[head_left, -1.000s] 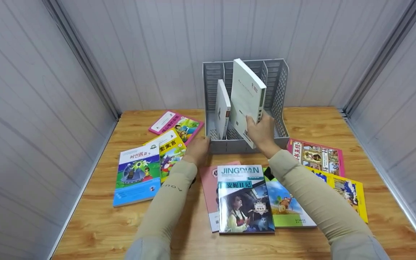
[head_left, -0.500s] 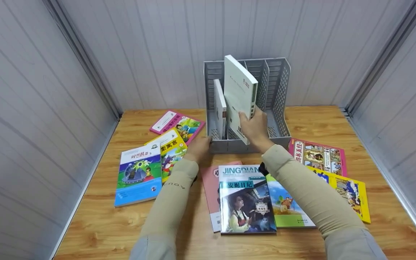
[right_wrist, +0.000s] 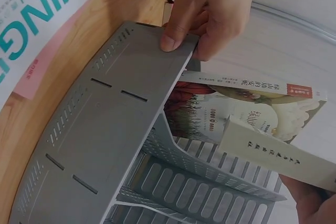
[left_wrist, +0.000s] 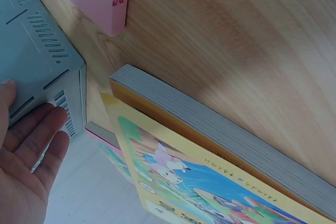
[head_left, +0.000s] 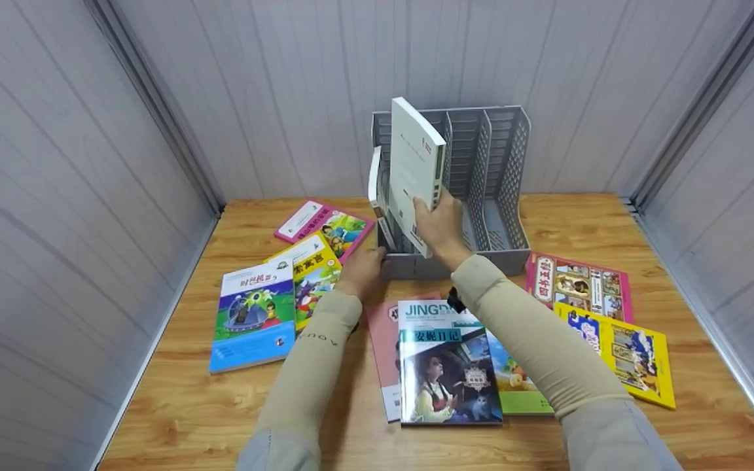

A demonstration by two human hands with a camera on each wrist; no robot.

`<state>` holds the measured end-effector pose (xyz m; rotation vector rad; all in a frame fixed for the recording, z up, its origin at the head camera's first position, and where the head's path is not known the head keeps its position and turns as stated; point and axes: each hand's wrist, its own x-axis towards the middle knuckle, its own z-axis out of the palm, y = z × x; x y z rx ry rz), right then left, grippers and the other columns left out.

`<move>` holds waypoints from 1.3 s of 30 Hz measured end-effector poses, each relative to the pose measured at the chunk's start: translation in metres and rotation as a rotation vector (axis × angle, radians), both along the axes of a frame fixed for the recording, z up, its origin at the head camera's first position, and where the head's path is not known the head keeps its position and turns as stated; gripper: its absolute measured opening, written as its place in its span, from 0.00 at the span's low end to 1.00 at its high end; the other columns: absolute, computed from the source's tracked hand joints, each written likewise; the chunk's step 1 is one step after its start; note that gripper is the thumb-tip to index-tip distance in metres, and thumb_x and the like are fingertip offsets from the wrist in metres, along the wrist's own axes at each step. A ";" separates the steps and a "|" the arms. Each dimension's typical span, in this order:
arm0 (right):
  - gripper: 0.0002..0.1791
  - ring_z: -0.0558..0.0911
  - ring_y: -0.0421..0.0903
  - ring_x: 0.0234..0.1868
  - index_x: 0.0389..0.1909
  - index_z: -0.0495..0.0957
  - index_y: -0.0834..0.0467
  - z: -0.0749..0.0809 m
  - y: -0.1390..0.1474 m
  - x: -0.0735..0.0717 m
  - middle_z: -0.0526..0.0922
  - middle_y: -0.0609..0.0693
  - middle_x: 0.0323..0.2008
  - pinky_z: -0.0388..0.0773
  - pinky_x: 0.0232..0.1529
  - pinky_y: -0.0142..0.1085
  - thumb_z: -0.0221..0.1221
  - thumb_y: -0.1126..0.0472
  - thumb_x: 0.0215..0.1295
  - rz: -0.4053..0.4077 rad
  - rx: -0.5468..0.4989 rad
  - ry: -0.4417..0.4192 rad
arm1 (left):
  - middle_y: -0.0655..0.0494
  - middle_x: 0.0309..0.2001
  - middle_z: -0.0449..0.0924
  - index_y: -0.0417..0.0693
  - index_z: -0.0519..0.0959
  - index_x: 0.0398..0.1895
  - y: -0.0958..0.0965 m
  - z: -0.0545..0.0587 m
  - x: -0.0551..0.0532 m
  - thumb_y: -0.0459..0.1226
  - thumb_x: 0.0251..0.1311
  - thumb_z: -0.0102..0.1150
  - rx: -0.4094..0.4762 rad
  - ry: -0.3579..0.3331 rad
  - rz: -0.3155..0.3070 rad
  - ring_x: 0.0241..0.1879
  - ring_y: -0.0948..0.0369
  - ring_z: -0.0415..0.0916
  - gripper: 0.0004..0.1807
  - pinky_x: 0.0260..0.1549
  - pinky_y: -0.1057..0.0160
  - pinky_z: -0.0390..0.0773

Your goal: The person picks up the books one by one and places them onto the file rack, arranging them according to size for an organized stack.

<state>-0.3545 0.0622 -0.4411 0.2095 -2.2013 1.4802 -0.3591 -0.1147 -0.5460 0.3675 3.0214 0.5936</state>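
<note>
My right hand (head_left: 441,226) grips a thick white book (head_left: 415,163) by its spine side, thumb on the pale cover. The book stands upright over the left part of a grey file rack (head_left: 455,263). Left of it, a thinner book (head_left: 377,186) leans leftward in the leftmost compartment; the right wrist view shows its illustrated cover (right_wrist: 252,111). My left hand (head_left: 360,271) holds the rack's front left corner. In the right wrist view, the thumb of that left hand (right_wrist: 215,17) presses the front panel. Its fingers curl along the side wall in the left wrist view.
Left of the rack lie a pink book (head_left: 308,219), a yellow book (head_left: 318,278) and a blue-white book (head_left: 252,320). A glossy book (head_left: 450,386) lies in front, overlapping others. To the right are a red comic-style book (head_left: 580,284) and a yellow one (head_left: 642,360).
My right hand has carried the white book leftward across the rack. The thinner book has tipped over to the left. My left hand stays at the rack's corner.
</note>
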 end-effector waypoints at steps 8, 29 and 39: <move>0.17 0.90 0.62 0.49 0.59 0.81 0.70 -0.002 -0.010 -0.018 0.90 0.69 0.49 0.85 0.52 0.56 0.60 0.65 0.75 -0.011 0.015 -0.040 | 0.44 0.53 0.89 0.44 0.82 0.62 -0.002 -0.001 0.004 0.40 0.86 0.50 0.011 0.009 -0.019 0.52 0.49 0.86 0.15 0.62 0.48 0.85; 0.23 0.86 0.65 0.63 0.65 0.77 0.73 -0.063 -0.032 -0.025 0.86 0.71 0.60 0.82 0.66 0.57 0.61 0.68 0.74 -0.066 -0.186 0.042 | 0.45 0.56 0.88 0.46 0.82 0.65 0.005 0.003 0.011 0.38 0.85 0.52 -0.008 0.005 -0.037 0.53 0.50 0.85 0.15 0.64 0.50 0.84; 0.20 0.89 0.65 0.58 0.60 0.81 0.72 -0.081 -0.025 -0.021 0.88 0.69 0.56 0.84 0.60 0.60 0.57 0.64 0.73 0.057 -0.064 -0.028 | 0.45 0.57 0.89 0.46 0.82 0.64 0.006 0.000 0.011 0.40 0.86 0.51 -0.014 0.032 -0.033 0.55 0.49 0.86 0.15 0.67 0.47 0.83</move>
